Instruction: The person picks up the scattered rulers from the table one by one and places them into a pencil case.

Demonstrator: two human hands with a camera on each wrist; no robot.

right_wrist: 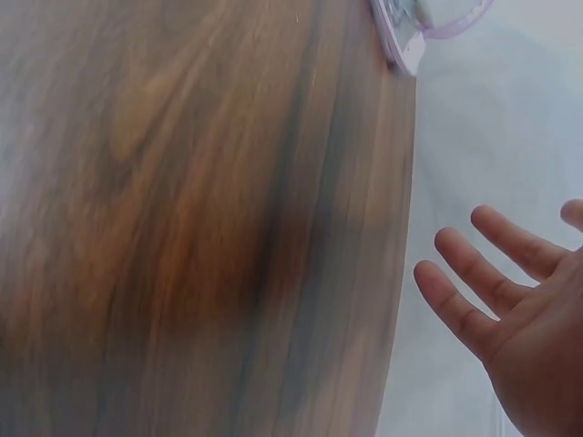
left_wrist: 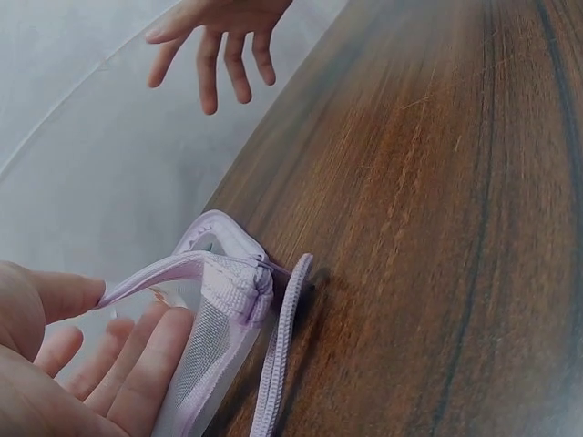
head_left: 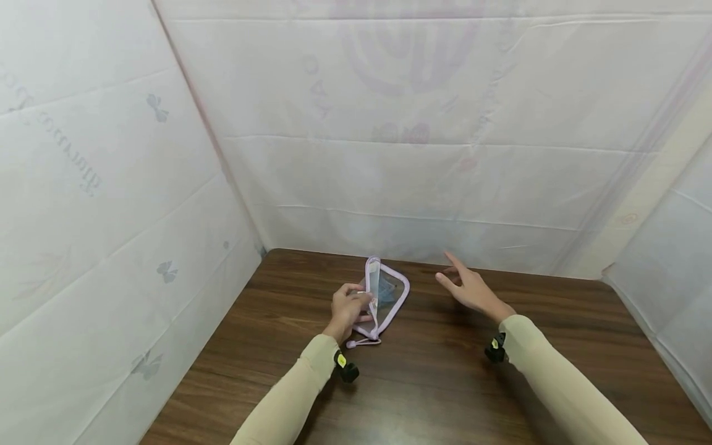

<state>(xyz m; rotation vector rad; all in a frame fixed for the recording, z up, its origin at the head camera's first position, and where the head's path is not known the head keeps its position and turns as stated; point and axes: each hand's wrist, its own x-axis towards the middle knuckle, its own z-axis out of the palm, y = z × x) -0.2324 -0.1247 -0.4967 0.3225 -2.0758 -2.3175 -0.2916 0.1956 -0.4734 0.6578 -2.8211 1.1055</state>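
A small see-through mesh pouch [head_left: 405,294] with lilac edging lies near the back of the table, its front flap lifted away from the rest. Something bluish [head_left: 385,292] shows inside, its kind unclear. My left hand [head_left: 347,307] pinches the lilac edge of that flap between thumb and fingers, with the other fingers behind it, as the left wrist view shows. A lilac strap [left_wrist: 281,350] hangs from the pouch's near corner. Off to the right, my right hand [head_left: 471,290] is held above the table, fingers spread and holding nothing; the right wrist view catches only a corner of the pouch.
The brown wood-grain table [head_left: 423,383] ends at the back against a pale printed sheet [head_left: 356,179]. Similar sheets hang at the left [head_left: 111,247] and right [head_left: 678,247]. Both wrists wear small black devices on straps.
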